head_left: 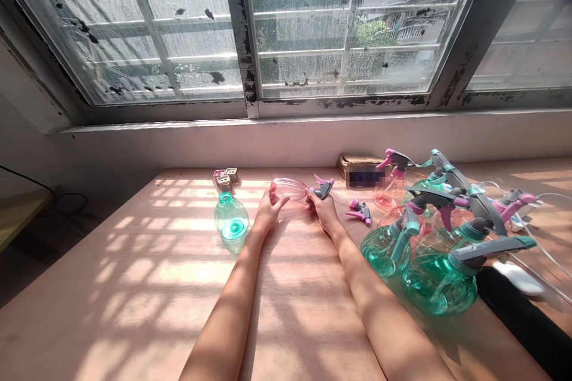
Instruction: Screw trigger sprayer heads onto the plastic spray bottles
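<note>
A clear pink spray bottle (pixel 292 189) lies on its side in the air between my hands, its base to the left. My left hand (pixel 268 208) is closed round the base end. At the neck, my right hand (pixel 319 205) grips the grey and pink trigger sprayer head (pixel 322 188); whether it is fully screwed on I cannot tell. Left of my left hand stands a green bottle (pixel 231 223) with an open neck and no sprayer. A loose pink and grey sprayer head (pixel 360 212) rests on the table to the right of my right hand.
Several green and pink spray bottles with sprayers (pixel 440 286) crowd the right side. Small boxes (pixel 226 178) sit at the back left, a brown box (pixel 361 171) at the back. A black case (pixel 522 315), a white mouse (pixel 518 277) and cables lie at right. A window rises behind the table.
</note>
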Demonstrator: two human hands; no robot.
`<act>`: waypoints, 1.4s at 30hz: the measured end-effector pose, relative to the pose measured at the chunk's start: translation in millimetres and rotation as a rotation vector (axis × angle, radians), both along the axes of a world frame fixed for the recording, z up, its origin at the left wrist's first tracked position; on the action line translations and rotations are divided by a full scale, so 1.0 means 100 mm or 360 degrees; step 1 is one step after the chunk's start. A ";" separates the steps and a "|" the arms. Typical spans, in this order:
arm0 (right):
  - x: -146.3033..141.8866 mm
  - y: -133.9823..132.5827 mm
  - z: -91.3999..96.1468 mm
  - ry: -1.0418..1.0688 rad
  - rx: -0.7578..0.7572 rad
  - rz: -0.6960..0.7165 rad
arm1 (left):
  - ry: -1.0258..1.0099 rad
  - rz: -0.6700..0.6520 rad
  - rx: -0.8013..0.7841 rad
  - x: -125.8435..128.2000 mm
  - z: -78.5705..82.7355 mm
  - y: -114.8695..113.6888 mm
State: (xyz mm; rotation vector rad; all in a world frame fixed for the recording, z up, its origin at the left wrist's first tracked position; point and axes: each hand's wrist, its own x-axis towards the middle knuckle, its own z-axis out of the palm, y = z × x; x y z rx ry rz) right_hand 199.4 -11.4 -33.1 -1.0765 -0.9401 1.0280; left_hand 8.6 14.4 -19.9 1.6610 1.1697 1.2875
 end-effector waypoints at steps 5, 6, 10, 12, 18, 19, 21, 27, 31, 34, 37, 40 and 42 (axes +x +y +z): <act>0.00 -0.01 0.02 0.0010 -0.0014 -0.0003 | 0.0010 0.0000 -0.0020 0.01 0.03 -0.03; -0.01 -0.01 0.02 0.0010 -0.0016 -0.0004 | 0.0015 0.0001 -0.0023 0.02 0.04 -0.04; -0.01 -0.02 0.03 0.0011 -0.0027 -0.0012 | 0.0040 0.0023 -0.0026 0.02 0.07 -0.07; 0.00 -0.02 0.04 0.0016 -0.0032 -0.0020 | 0.0048 0.0032 -0.0021 0.03 0.08 -0.08; 0.00 -0.04 0.09 0.0047 -0.0023 -0.0009 | 0.0072 0.0055 -0.0019 0.02 0.04 -0.05; 0.00 -0.05 0.10 0.0053 -0.0019 -0.0004 | 0.0075 0.0060 -0.0019 0.02 0.04 -0.04; 0.00 -0.05 0.11 0.0062 -0.0017 -0.0003 | 0.0080 0.0066 -0.0020 0.02 0.02 -0.03; 0.00 -0.04 0.10 0.0051 -0.0022 -0.0018 | 0.0093 0.0063 -0.0032 0.04 0.07 -0.06; 0.01 -0.04 0.10 0.0032 -0.0029 -0.0020 | 0.0107 0.0080 -0.0043 0.04 0.11 -0.09; 0.00 -0.04 0.10 0.0032 -0.0025 -0.0020 | 0.0113 0.0080 -0.0043 0.04 0.11 -0.09; 0.00 -0.05 0.11 0.0041 -0.0016 -0.0020 | 0.0111 0.0073 -0.0040 0.04 0.10 -0.08; 0.00 -0.05 0.12 0.0047 -0.0012 -0.0014 | 0.0107 0.0071 -0.0042 0.04 0.10 -0.08; 0.01 -0.06 0.12 0.0049 -0.0016 -0.0011 | 0.0110 0.0074 -0.0051 0.04 0.10 -0.08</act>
